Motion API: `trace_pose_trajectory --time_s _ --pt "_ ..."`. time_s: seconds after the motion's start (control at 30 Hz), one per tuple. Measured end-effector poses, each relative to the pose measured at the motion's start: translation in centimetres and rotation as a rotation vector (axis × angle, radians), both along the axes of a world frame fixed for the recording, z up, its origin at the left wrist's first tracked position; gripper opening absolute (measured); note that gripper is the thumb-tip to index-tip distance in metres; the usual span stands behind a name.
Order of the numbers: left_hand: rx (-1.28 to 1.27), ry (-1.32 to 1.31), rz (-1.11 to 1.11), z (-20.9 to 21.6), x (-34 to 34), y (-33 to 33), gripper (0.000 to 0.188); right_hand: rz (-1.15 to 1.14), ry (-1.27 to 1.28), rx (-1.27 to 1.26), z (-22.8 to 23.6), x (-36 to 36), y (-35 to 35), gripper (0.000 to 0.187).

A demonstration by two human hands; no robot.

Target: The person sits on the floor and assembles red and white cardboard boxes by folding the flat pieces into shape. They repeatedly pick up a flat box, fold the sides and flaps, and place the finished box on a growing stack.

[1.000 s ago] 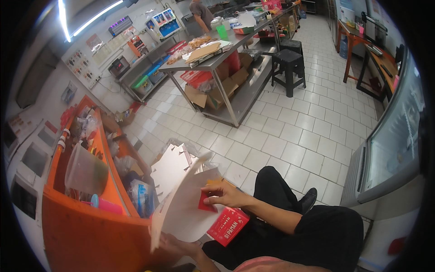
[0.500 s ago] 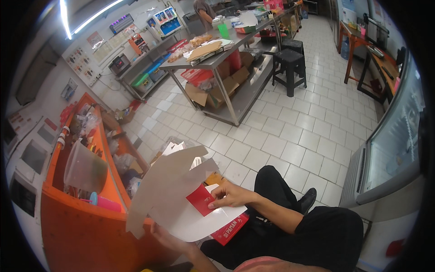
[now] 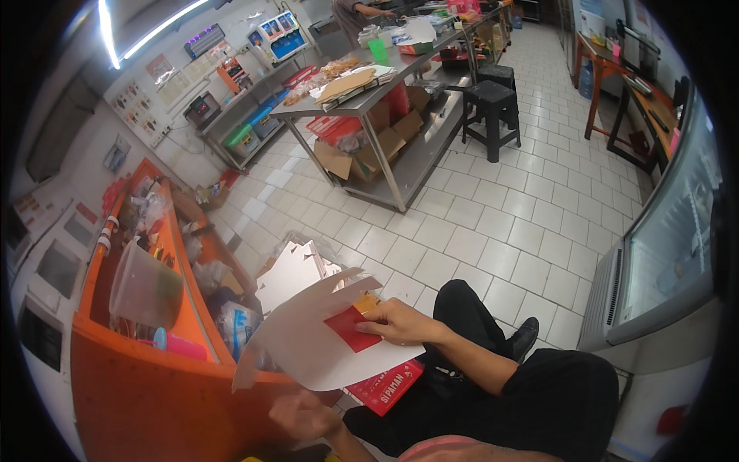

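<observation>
A flat, unfolded cardboard box blank, white on its facing side with a red flap showing, is held tilted above the lap. Its cut tabs point up and left, one edge curling.

The left hand is motion-blurred; its grip cannot be determined. The white cardboard sheet conceals most of the red box beneath. Orange counter contents are indistinct.

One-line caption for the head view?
Seated person's right hand and left hand fold a flat white-and-red carton blank.
</observation>
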State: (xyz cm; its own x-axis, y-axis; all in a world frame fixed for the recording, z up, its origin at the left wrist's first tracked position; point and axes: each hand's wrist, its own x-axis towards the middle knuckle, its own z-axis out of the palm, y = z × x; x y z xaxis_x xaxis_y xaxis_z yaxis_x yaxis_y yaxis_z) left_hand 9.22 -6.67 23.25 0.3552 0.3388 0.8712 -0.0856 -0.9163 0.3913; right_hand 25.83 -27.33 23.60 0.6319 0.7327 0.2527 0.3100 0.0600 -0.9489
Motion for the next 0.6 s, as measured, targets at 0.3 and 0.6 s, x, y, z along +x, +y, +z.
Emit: trace_pose_trajectory --time_s 0.3,0.6 --pt "-0.700 0.831 -0.593 3.1 0.5 -3.3 0.032 0.326 -0.312 -0.156 -1.3 -0.5 -0.7 0.028" --pt "-0.628 0.611 -0.356 6.6 0.2 -3.5 0.024 -0.257 -0.165 0.187 2.3 -1.6 -1.2 0.032"
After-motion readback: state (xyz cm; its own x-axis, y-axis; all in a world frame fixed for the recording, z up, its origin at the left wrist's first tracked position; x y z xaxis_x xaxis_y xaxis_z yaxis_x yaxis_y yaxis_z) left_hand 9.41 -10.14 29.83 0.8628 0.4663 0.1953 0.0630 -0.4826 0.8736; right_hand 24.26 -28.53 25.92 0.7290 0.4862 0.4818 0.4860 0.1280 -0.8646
